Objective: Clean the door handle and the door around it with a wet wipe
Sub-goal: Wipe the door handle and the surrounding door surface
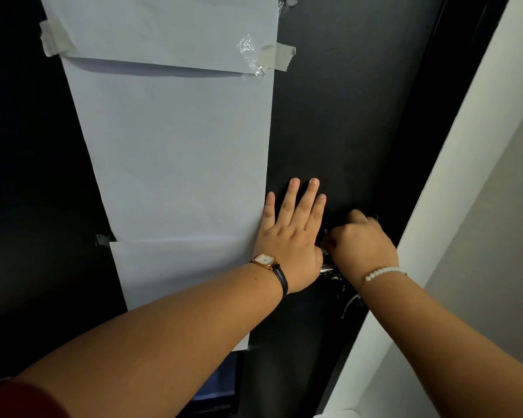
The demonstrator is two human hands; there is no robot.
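**Wiping at the door handle: right hand on the lever, left hand bracing the door**

The door handle (pixel 329 269), a metal lever, sits low on the right side of the black door (pixel 329 116), close to the door's edge and the pale frame (pixel 453 176). Only a short bright stretch of it shows, between the two wrists; the rest is covered. The right hand (pixel 363 242) is curled in a closed grip over the handle area, knuckles toward the camera. The wet wipe cannot be seen, so whether the fingers are clamped on the wipe, on the lever, or on both cannot be told. The left hand (pixel 290 230) lies flat on the door just beside the handle, fingers spread apart and holding nothing, its edge overlapping the taped sheets of white paper (pixel 175 146). A wristwatch (pixel 264 260) sits on the left wrist and a bead bracelet (pixel 384 271) on the right.

The step in hand appears to be the cleaning of the handle itself, with the left palm steadying the door. The next move probably calls for working along the lever's full length and underside, then passing to the surrounding black panel, which would require lifting the left palm and keeping moisture off the paper's edge.
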